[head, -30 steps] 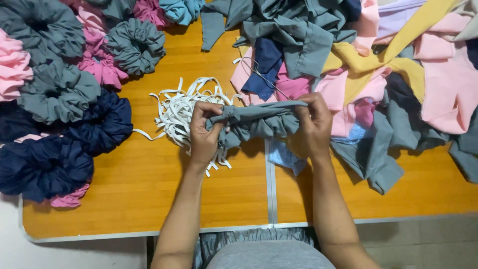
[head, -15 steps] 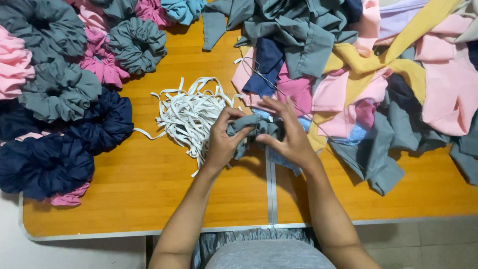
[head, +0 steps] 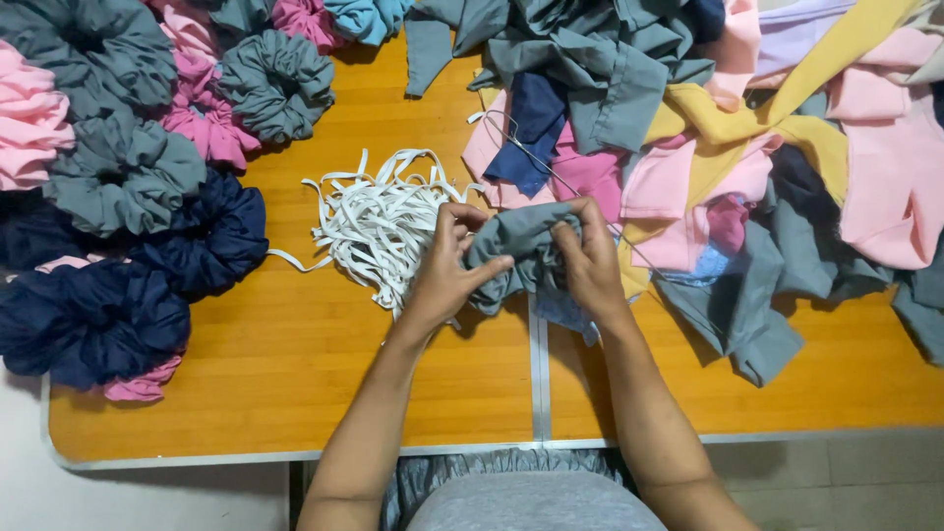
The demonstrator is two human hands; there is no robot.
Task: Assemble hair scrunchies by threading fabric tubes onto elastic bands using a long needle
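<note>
A bunched grey fabric tube (head: 519, 248) is pinched between both hands over the middle of an orange table (head: 295, 393). My left hand (head: 444, 275) grips its left end with the thumb across the front. My right hand (head: 590, 261) holds the right end, fingers curled over the gathered cloth. A pile of white elastic strips (head: 379, 221) lies just left of my left hand. A thin metal wire tool (head: 536, 162) lies over the cloth behind my hands.
Finished scrunchies in grey (head: 275, 84), pink (head: 29, 118) and navy (head: 93, 320) crowd the table's left side. A heap of grey, pink, yellow and blue fabric pieces (head: 747, 147) covers the back and right. A metal seam (head: 538, 383) splits the table.
The grey fabric was stretched out wide between my hands a second ago. My hands have come together and the cloth is now gathered into a tight bunch.
</note>
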